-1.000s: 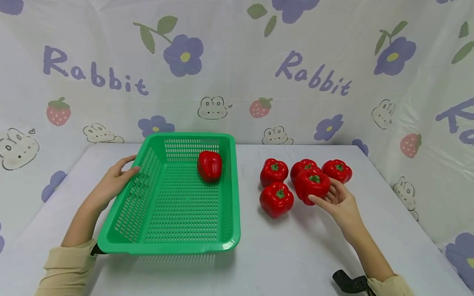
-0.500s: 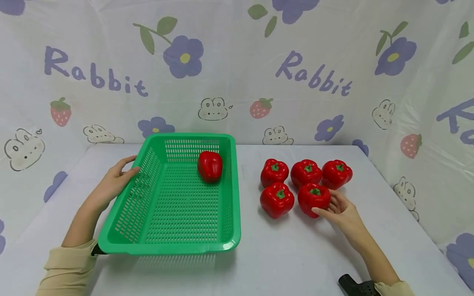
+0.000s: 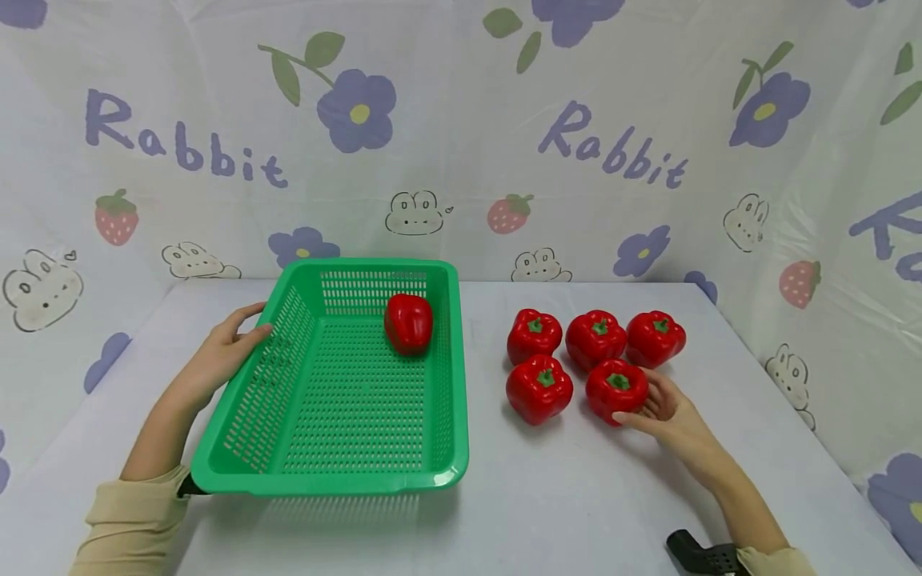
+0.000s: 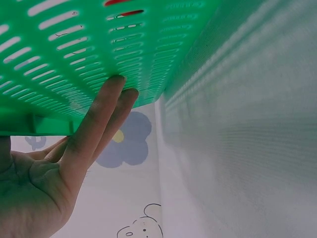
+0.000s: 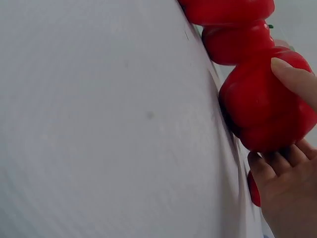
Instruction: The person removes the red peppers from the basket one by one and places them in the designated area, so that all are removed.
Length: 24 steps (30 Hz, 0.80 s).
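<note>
On the left, my left hand (image 3: 218,358) grips the side rim of a green slotted plastic basket (image 3: 327,484); its thumb lies over the rim. From below, the left wrist view has that hand's fingers (image 4: 99,116) against the outer wall. One red bell pepper (image 3: 408,324) lies on its side inside the basket, toward the far right corner. My right hand (image 3: 677,420) holds another red bell pepper (image 3: 616,390) at the front right of a group, thumb in front and fingers behind. In the right wrist view this held pepper (image 5: 265,101) is at the white tabletop.
Several more red bell peppers stand close around the held one: a front-left pepper (image 3: 539,390), a back-left pepper (image 3: 534,336), a back-middle pepper (image 3: 595,339) and a back-right pepper (image 3: 654,338). A patterned curtain (image 3: 461,144) rises behind the white table (image 3: 547,504).
My right hand has lowered the pepper from in front of the back-middle one toward the table and shifted it slightly right. The left hand and basket have stayed put.
</note>
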### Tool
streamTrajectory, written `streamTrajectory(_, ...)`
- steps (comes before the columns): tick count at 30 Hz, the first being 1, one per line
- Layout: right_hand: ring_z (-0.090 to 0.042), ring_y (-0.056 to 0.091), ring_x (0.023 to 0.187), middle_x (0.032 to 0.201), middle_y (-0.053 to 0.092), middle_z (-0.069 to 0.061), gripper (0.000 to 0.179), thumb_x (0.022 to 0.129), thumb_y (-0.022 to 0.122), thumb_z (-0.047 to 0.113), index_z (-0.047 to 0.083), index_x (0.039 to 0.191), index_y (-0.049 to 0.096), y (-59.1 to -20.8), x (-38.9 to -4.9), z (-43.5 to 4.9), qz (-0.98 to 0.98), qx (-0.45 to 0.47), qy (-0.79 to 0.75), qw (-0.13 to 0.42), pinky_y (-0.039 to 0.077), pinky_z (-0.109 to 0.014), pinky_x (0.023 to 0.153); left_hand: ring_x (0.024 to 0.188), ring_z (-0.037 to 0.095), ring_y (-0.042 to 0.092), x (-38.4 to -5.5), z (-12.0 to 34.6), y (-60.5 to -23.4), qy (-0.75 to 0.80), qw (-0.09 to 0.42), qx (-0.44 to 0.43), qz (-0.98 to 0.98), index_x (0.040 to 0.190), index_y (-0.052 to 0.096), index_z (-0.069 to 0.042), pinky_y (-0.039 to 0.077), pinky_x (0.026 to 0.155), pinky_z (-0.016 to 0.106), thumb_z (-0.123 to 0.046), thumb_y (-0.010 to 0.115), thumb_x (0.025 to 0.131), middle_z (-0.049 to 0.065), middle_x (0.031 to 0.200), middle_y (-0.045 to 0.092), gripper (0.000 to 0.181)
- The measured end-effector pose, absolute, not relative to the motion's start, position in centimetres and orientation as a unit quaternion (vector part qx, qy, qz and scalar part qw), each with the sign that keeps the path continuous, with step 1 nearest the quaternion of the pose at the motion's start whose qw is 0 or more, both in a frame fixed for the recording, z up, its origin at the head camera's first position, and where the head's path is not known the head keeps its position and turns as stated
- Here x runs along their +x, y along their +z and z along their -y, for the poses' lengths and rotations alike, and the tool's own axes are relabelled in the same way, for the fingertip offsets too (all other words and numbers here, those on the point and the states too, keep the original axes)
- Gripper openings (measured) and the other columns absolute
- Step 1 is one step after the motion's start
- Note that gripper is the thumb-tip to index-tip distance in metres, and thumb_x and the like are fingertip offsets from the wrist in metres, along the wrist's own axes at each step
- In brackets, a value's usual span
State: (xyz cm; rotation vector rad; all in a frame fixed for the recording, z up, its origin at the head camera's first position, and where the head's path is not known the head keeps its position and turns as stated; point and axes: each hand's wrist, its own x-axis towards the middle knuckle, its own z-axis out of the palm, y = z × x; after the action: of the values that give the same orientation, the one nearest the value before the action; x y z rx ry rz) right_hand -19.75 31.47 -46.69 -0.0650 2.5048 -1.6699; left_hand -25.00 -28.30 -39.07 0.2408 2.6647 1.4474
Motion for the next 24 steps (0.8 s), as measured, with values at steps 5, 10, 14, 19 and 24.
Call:
streamTrajectory(5,-0.043,0.03,0.143,0.155,0.033,-0.019,0.084,0.088,0.071,0.03,0.011,0.153,0.021,-46.0,-19.5,-31.6,-0.849,-0.032,-0.525,0.061,0.045,-0.042,0.107,0.07,0.009,0.068,-25.0,28.2,-39.0,0.473,0.05,0.077,-0.876,0.157,0.011,-0.006,0.057,0.064,0.031,-0.038,0.039,0.105,0.016,0.1,0.069,0.067)
streamTrajectory(10,-0.043,0.026,0.144,0.158,0.029,-0.015,0.081,0.089,0.071,0.029,0.017,0.154,0.024,-45.3,-19.3,-31.7,-0.853,-0.04,-0.518,0.044,0.033,-0.063,0.11,0.068,0.009,0.068,-24.9,28.2,-38.9,0.471,0.05,0.075,-0.878,0.157,0.01,-0.007,0.056,0.064,0.031,-0.039,0.039,0.105,0.008,0.093,0.068,0.067)
streamTrajectory(14,-0.035,0.023,0.149,0.16,0.028,-0.011,0.079,0.091,0.07,0.026,0.021,0.155,0.024,-44.5,-19.3,-31.9,-0.853,-0.052,-0.52,0.011,0.034,-0.04,0.115,0.069,0.009,0.068,-24.9,28.2,-39.0,0.469,0.05,0.075,-0.879,0.157,0.01,-0.007,0.056,0.065,0.03,-0.04,0.038,0.105,0.009,0.094,0.069,0.068)
streamTrajectory(19,-0.022,0.025,0.15,0.161,0.029,-0.006,0.078,0.092,0.068,0.023,0.024,0.155,0.023,-43.3,-19.3,-31.2,-0.85,-0.073,-0.519,-0.046,0.037,-0.007,0.101,0.072,0.008,0.067,-24.9,28.3,-39.0,0.461,0.046,0.074,-0.883,0.157,0.011,-0.007,0.055,0.068,0.029,-0.04,0.038,0.105,0.012,0.098,0.068,0.068)
streamTrajectory(24,-0.016,0.029,0.148,0.16,0.032,-0.001,0.077,0.091,0.07,0.024,0.028,0.154,0.027,-41.4,-19.6,-29.1,-0.839,-0.081,-0.531,-0.082,0.037,-0.004,0.1,0.075,0.006,0.066,-25.0,28.3,-39.1,0.455,0.044,0.072,-0.886,0.157,0.011,-0.007,0.055,0.07,0.029,-0.04,0.038,0.105,0.02,0.106,0.067,0.068)
